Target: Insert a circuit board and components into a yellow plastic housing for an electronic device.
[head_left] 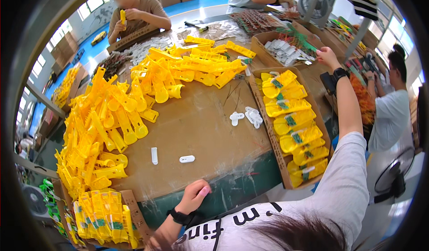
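Observation:
My right hand (328, 58) reaches out to the far right, over the edge of a box of small parts. Its fingers are pinched at the tips of thin green wires (307, 42). White flat pieces (286, 50) lie in the same box beside the wires. My left hand (195, 195) rests near the table's front edge, its fingers curled in and no object showing in it. Just beyond it lie a white oval cover (187, 159) and a narrow white piece (154, 156). More white covers (253, 117) sit together farther right.
Yellow plastic shells (111, 112) form a big curved heap at left and back. A cardboard tray (328, 139) of yellow shells with green boards stands at right; another box (134, 206) of them is at front left. Co-workers (143, 14) sit across and at right (389, 108).

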{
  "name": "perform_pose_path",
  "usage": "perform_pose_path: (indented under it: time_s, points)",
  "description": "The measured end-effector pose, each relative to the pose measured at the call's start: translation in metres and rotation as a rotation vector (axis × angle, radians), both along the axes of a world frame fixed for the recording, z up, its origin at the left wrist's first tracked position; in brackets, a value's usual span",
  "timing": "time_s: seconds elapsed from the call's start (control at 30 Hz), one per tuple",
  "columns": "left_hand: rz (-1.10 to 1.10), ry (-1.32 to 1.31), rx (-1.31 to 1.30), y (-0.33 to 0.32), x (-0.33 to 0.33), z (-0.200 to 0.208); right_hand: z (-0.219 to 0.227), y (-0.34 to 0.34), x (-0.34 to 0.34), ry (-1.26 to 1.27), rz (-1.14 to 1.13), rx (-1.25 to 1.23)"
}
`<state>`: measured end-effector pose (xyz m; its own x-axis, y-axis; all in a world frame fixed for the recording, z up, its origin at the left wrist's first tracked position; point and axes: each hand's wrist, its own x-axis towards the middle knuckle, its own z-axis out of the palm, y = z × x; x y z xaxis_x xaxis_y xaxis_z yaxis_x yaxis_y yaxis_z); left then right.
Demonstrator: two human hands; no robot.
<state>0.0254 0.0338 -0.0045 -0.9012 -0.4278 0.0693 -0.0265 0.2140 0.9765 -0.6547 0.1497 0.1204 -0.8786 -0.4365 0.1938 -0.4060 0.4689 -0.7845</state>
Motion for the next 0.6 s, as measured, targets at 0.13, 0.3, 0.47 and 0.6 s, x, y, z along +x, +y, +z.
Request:
perform_pose_path:
  time_s: [0.13,0.3,0.47,0.6]
  points:
    - [0.131,-0.015,0.064,-0.002,0.005,-0.003,-0.020,-0.018,-0.063,0.246,0.024,0.185]
    - [0.124,-0.051,-0.032,-0.001,-0.005,0.006,-0.044,-0.044,-0.114,0.372,-0.089,0.198]
    - [0.062,-0.101,-0.115,-0.004,-0.011,0.007,-0.061,-0.077,-0.149,0.447,-0.012,0.387]
    - [0.104,-0.176,-0.198,-0.002,-0.018,0.016,-0.062,-0.090,-0.148,0.352,0.076,0.377]
